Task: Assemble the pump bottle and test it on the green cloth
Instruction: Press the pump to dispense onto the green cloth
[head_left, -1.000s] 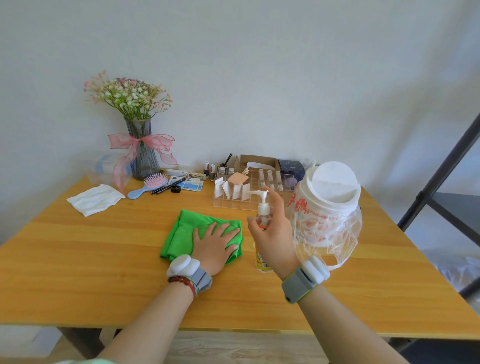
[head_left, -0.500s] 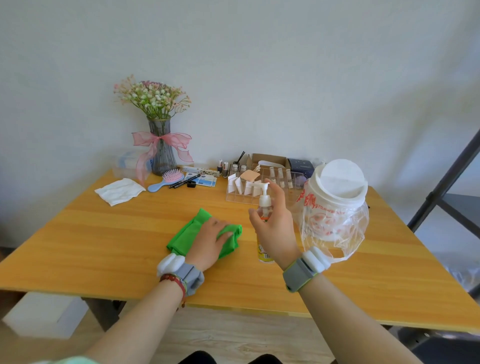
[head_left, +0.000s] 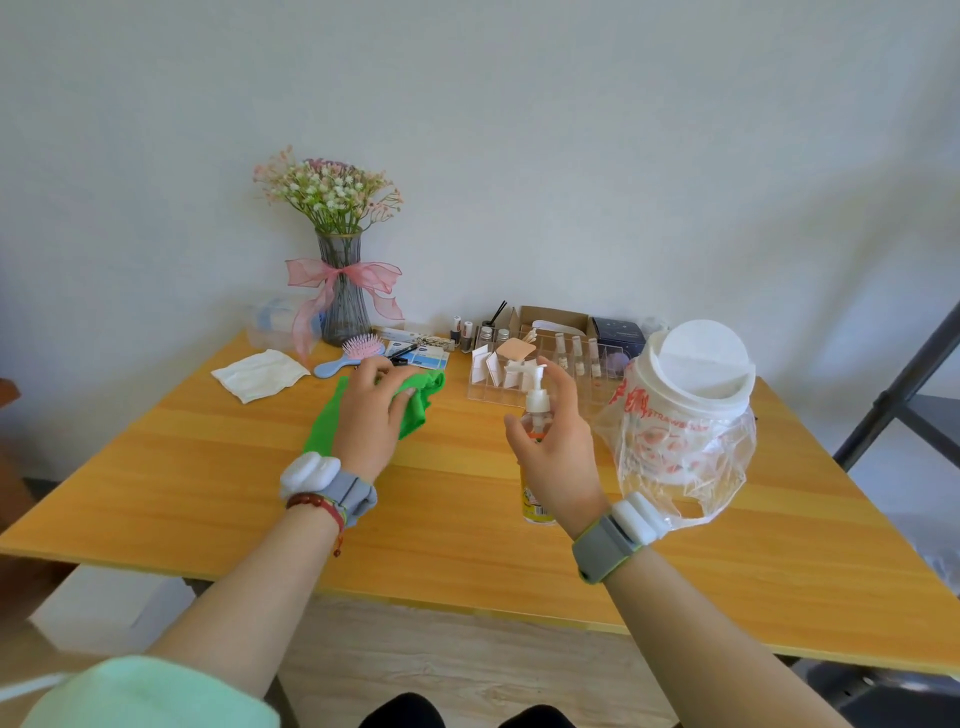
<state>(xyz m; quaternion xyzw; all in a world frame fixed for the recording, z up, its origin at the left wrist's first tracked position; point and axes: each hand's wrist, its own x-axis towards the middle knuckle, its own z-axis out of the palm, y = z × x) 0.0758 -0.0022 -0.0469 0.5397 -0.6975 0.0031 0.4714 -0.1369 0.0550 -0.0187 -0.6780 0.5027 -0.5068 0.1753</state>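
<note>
A clear pump bottle (head_left: 535, 410) with a white pump head and a yellow label stands upright on the wooden table (head_left: 197, 493). My right hand (head_left: 558, 447) wraps around its neck, with a finger up beside the pump head, whose nozzle points left. The green cloth (head_left: 415, 402) lies bunched to the left of the bottle. My left hand (head_left: 370, 410) grips the cloth, its fingers curled into the fabric, and hides the cloth's middle.
A white tub in a clear plastic bag (head_left: 685, 415) stands right of the bottle. Behind are a clear organiser (head_left: 524, 374), small bottles, a flower vase (head_left: 343, 296), a hairbrush (head_left: 350, 353) and a white cloth (head_left: 260, 374). A dark metal frame (head_left: 904, 395) rises at the right.
My left hand went from lying flat on the green cloth to gripping it and has dragged it away from me and to the left. The right hand stays on the bottle.
</note>
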